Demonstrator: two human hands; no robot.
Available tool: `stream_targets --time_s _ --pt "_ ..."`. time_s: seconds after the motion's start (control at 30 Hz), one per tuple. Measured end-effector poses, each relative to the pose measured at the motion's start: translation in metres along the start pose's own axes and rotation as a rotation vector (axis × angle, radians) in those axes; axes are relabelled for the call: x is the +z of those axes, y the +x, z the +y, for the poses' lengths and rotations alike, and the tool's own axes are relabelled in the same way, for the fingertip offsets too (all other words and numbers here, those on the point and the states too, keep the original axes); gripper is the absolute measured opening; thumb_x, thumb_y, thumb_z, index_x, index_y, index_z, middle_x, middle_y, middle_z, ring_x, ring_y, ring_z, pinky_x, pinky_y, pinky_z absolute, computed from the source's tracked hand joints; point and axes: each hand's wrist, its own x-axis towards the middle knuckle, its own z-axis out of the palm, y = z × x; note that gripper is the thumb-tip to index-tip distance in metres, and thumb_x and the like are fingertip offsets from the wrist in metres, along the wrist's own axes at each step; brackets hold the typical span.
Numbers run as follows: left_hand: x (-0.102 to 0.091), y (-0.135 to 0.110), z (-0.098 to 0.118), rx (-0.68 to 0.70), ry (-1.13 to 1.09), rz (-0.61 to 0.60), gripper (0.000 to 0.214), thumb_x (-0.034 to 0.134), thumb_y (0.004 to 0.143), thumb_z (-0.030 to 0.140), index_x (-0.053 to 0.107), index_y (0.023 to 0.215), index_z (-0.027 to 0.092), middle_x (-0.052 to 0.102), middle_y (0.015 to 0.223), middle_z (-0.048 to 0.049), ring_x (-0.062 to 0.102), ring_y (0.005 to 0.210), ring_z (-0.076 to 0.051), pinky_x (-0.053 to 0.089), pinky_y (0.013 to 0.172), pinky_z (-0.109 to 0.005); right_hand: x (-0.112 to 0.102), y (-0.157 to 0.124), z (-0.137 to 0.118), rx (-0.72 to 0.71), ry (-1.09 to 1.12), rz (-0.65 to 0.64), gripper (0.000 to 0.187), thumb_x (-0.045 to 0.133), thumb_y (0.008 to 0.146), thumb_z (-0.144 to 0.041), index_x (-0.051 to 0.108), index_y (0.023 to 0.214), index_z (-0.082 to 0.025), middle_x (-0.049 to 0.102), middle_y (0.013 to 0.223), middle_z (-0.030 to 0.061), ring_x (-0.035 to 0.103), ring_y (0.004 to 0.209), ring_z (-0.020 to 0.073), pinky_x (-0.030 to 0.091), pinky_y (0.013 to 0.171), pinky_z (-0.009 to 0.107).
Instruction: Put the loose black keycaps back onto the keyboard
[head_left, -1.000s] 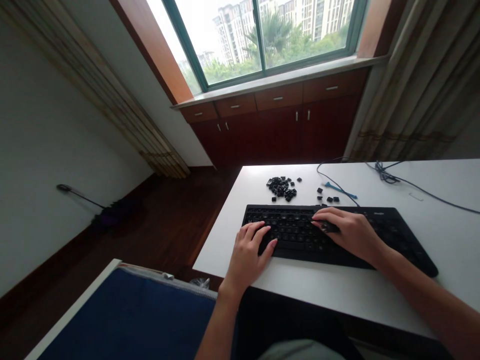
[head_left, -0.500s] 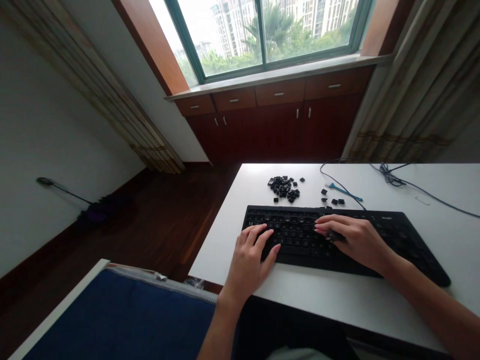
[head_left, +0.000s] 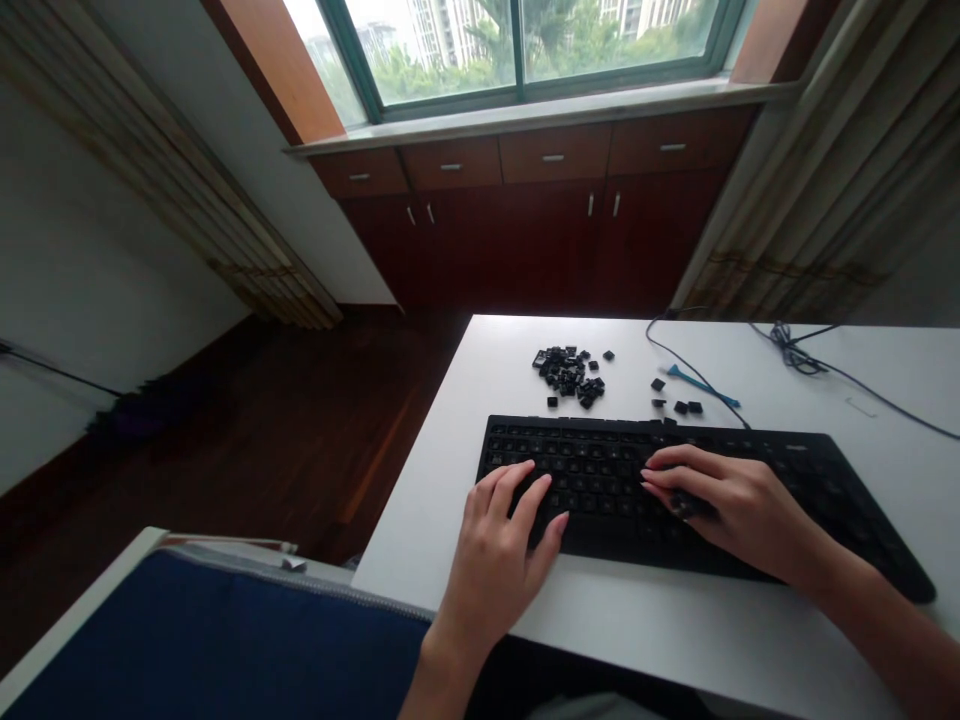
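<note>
The left hand (head_left: 501, 560) lay flat and loose, fingers spread, tips resting on the near-left end of the black keyboard (head_left: 600, 478) and gripping nothing. The right hand (head_left: 739, 508) sat further along the same board with its fingers curled narrow over a small dark piece, probably a keycap (head_left: 686, 504). Whether it was pinched or only pressed under the fingertips could not be told.

The keyboard lay flat on the white table (head_left: 660, 620), spanning under both hands and running out past the right wrist. It looked like a stiff, light plastic slab that would slide easily on the smooth top, so a flat palm at one end would steady it.

Beyond the fingertips of the left hand sat a heap of loose keycaps (head_left: 570, 372), with a few strays (head_left: 681, 405) beyond the right hand, just beside a thin blue tool (head_left: 701, 381). Such caps are light, hard and slick (their clips likely brittle), best pinched by opposite edges. A dark cable (head_left: 832, 372) trailed away to the right.
</note>
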Motion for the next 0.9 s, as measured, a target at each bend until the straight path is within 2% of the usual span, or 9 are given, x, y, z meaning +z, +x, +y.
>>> stream_targets --time_s 0.27,0.4,0.57,0.7,0.9 --pt "-0.0018 0.0011 -0.0009 0.009 -0.01 -0.012 0.04 0.061 0.092 0.028 0.056 0.132 0.022 0.056 0.135 -0.012 0.05 0.126 -0.031 0.049 0.104 -0.05 0.0023 0.0009 -0.0061 0.103 0.037 0.02 0.014 0.059 0.093 -0.021 0.069 0.102 -0.023 0.069 0.122 0.0074 0.074 0.09 0.0211 0.062 0.081 0.034" --pt "-0.0013 0.0012 -0.001 0.008 -0.011 -0.012 0.04 0.061 0.092 0.029 0.057 0.131 0.022 0.057 0.135 -0.0122 0.049 0.126 -0.031 0.049 0.104 -0.05 0.0025 0.0014 -0.0044 0.063 0.044 0.013 0.022 0.06 0.092 -0.02 0.07 0.111 -0.025 0.071 0.123 0.0062 0.073 0.099 0.023 0.062 0.084 0.035" --pt "-0.0008 0.0003 -0.0021 0.002 -0.012 -0.017 0.04 0.061 0.092 0.029 0.056 0.132 0.022 0.056 0.136 -0.0118 0.048 0.127 -0.031 0.048 0.105 -0.05 -0.0003 0.0029 -0.0023 0.058 0.07 0.084 0.027 0.062 0.091 -0.02 0.071 0.116 -0.026 0.074 0.116 0.0061 0.073 0.1 0.0231 0.062 0.087 0.035" --pt "-0.0007 0.0003 -0.0021 -0.003 -0.014 -0.027 0.041 0.062 0.092 0.028 0.056 0.132 0.022 0.055 0.137 -0.0116 0.048 0.128 -0.03 0.048 0.106 -0.049 0.0 0.0019 -0.0005 0.072 0.099 0.048 0.025 0.059 0.093 -0.019 0.071 0.114 -0.025 0.073 0.119 0.0058 0.072 0.103 0.0228 0.062 0.09 0.035" --pt "-0.0006 -0.0001 -0.002 -0.005 -0.021 -0.029 0.041 0.062 0.092 0.028 0.056 0.132 0.023 0.055 0.136 -0.0115 0.049 0.127 -0.031 0.047 0.106 -0.05 -0.0006 0.0008 -0.0001 0.073 0.045 -0.001 0.034 0.057 0.088 -0.011 0.072 0.114 -0.026 0.073 0.121 0.0031 0.072 0.104 0.0231 0.062 0.091 0.037"
